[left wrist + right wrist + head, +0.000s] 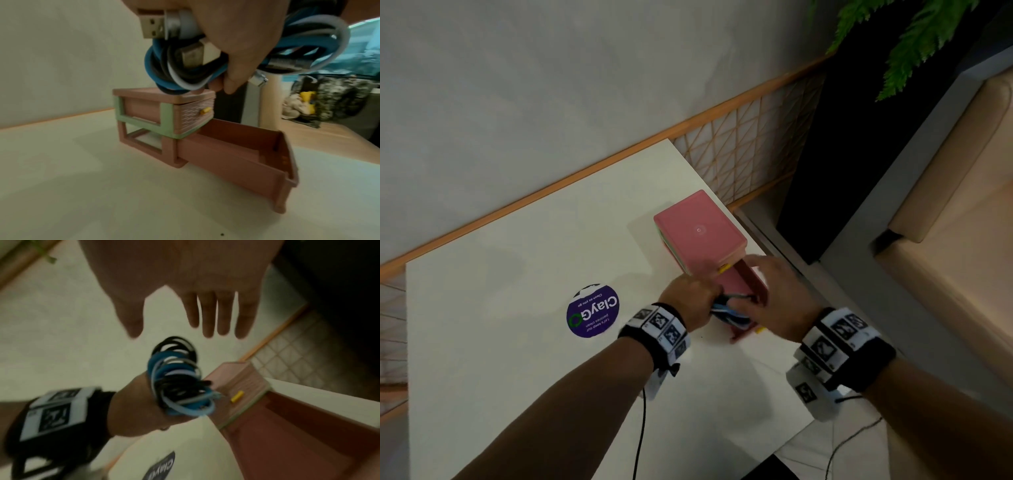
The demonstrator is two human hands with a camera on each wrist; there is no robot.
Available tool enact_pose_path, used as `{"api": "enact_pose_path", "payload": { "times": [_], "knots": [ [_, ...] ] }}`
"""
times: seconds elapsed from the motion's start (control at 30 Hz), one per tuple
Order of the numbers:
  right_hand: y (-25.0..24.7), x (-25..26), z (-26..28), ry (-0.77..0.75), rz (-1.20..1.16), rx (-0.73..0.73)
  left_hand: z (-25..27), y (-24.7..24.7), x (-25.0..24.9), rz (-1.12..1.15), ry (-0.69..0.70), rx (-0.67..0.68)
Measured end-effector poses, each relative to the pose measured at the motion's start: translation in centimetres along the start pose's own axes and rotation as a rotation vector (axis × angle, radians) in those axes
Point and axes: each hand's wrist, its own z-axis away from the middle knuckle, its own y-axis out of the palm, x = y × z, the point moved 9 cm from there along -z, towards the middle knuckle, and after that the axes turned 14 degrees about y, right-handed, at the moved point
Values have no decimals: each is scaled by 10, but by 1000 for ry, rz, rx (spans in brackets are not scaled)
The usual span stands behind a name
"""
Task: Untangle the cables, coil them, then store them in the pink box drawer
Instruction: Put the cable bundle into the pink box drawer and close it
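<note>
My left hand [693,301] grips a coiled bundle of blue, black and white cables [729,313] with USB plugs, held just above the open lower drawer [743,286] of the pink box [700,231]. In the left wrist view the bundle [179,68] hangs over the pulled-out, empty drawer [236,155]; the upper drawer with its yellow knob [205,110] is closed. My right hand [779,298] hovers over the drawer with straight, spread fingers [207,316] and holds nothing. The right wrist view shows the cables [179,382] in my left fist [139,408].
The box stands near the right edge of a white table [517,359] that bears a round purple sticker [592,310]. A wood-trimmed wall [551,192] runs behind the table. A dark planter [859,154] and a beige seat [945,240] stand to the right.
</note>
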Motion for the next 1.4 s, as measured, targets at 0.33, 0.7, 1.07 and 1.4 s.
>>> {"api": "enact_pose_path", "payload": {
  "times": [0.33, 0.7, 1.07, 1.4],
  "knots": [
    [57, -6, -4, 113, 255, 250, -5, 3, -28, -78, 203, -91],
    [67, -36, -9, 195, 362, 184, -20, 29, -26, 3, 117, 43],
    [60, -51, -22, 256, 457, 137, -34, 24, -22, 170, 117, -40],
    [51, -79, -46, 398, 502, 53, -13, 26, 67, 241, -252, -88]
  ]
}}
